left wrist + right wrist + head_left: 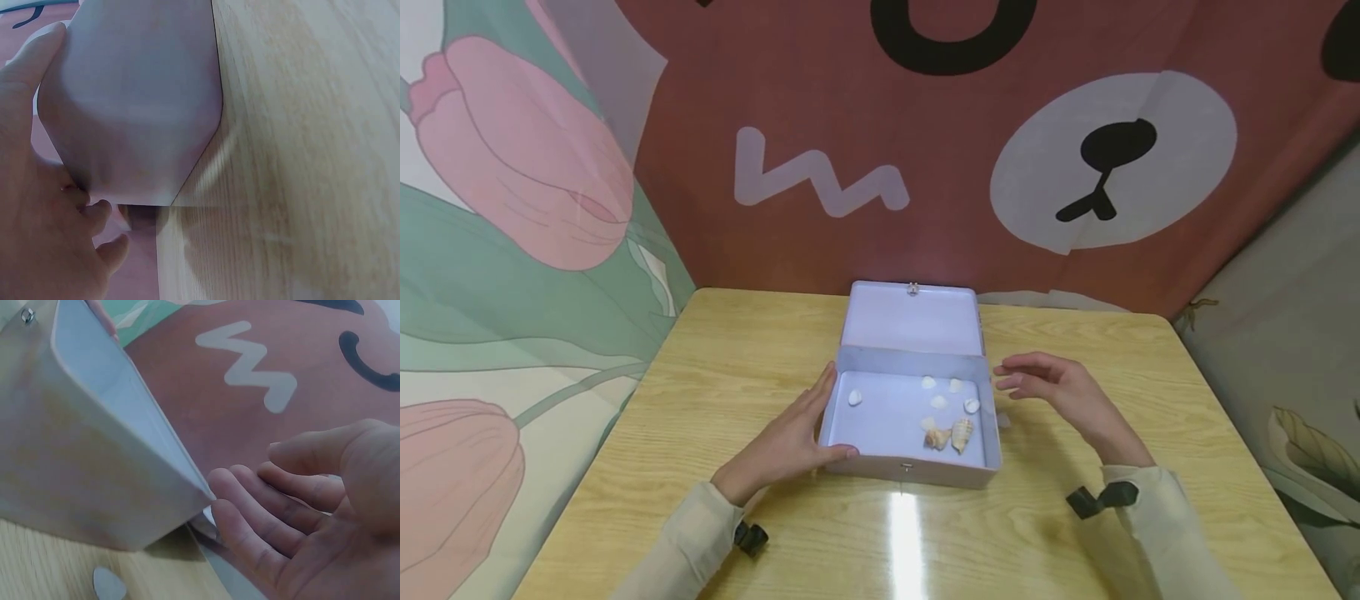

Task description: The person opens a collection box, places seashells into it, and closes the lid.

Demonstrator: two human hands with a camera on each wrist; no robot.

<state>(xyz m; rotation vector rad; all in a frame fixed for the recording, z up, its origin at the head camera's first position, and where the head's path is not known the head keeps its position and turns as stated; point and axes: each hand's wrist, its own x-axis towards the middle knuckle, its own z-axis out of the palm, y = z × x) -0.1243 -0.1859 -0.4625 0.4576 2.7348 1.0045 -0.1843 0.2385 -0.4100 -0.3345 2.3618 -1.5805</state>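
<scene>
A pale lilac metal box (880,417) stands on the table with its hinged lid (913,318) laid back. Inside, a striped spiral shell (962,435) and a brownish conch shell (937,438) lie near the front right. Several small white shells are scattered about the box floor, one white shell (855,397) at the left. My left hand (786,439) grips the box's left side, its thumb over the front left rim. Beside the right wall hovers my right hand (1060,392), fingers loosely bent, holding nothing. Below it, a small white shell (109,585) rests on the tabletop.
The wooden table (730,358) extends around the box on both sides. Behind it hangs a reddish-brown cloth (812,250) with a cartoon face, and a floral cloth (527,158) covers the left side. A bright reflection crosses the table's front.
</scene>
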